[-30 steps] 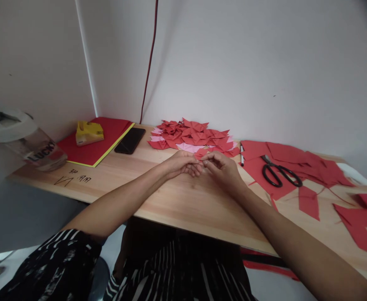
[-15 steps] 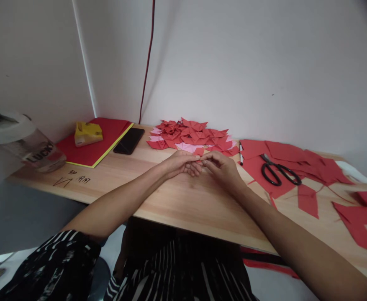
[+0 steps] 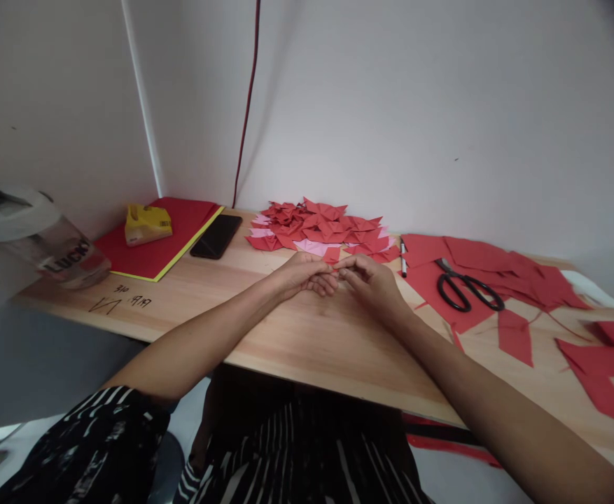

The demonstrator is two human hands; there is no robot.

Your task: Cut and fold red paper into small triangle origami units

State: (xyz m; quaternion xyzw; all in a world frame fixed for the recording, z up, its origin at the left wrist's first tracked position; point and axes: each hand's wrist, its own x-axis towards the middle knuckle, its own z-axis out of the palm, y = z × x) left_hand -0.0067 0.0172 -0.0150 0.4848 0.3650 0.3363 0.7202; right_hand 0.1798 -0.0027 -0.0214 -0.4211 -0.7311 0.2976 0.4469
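My left hand (image 3: 301,274) and my right hand (image 3: 370,283) meet fingertip to fingertip on the wooden table (image 3: 296,329), both with fingers curled. Between them they pinch a small red folded paper piece (image 3: 332,254), mostly hidden by the fingers. Just behind the hands lies a pile of folded red and pink paper pieces (image 3: 320,227).
Black scissors (image 3: 467,288) lie on loose red paper sheets (image 3: 496,269) at the right, with a marker pen (image 3: 403,257) beside them. At the left are a black phone (image 3: 216,235), a red pad (image 3: 164,234) with a yellow packet (image 3: 147,222), and a clear jar (image 3: 49,245).
Both hands stay together at the same spot; only the fingers shift slightly on the small red piece.
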